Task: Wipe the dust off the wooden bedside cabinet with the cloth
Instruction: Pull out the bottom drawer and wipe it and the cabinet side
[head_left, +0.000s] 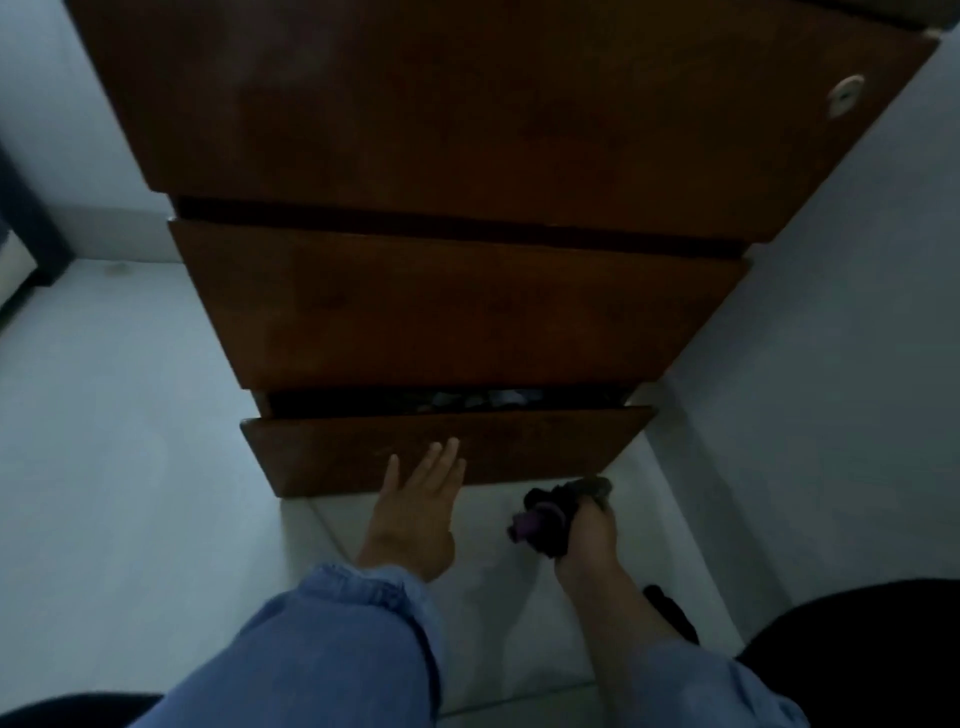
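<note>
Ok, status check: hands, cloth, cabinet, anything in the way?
Left hand open, flat on bottom drawer front. Right hand gripping bunched dark cloth, off the cabinet. Bottom drawer ajar, contents showing. Nothing blocking.

Dim, bluish light, soft overall. The wooden cabinet reads nearly black-brown; its drawer gaps are lost in shadow. Wide-angle distortion splays its sides outward toward the top.
</note>
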